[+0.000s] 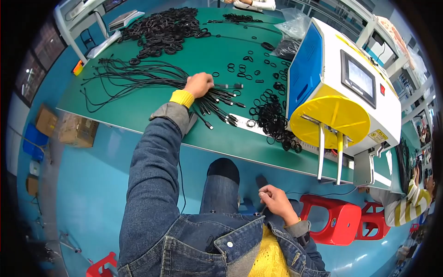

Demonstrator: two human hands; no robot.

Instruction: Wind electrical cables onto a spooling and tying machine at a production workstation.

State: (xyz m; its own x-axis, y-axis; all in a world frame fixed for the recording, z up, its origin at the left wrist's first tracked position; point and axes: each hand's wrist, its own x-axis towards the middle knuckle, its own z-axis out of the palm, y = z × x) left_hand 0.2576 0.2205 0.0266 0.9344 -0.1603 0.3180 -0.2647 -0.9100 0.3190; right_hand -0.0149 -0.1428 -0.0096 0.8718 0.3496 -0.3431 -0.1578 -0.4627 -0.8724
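Note:
My left hand (198, 84) is closed over a bundle of thin black cables (138, 76) lying on the green table. The cables' tails fan out to the left of it. On its right side, several black plugs (217, 102) with pale metal tips point toward the table's front edge. My right hand (277, 201) is held low over my lap, below the table edge. Its fingers are curled together, and what they hold, if anything, cannot be made out.
Black coiled rings (161, 30) are heaped at the back left of the green table (152, 117). Small black loops (272, 115) lie scattered beside a white machine (360, 74) with a yellow disc (330, 121) and prongs. Red stools (332, 219) stand at the right; cardboard boxes (78, 129) at the left.

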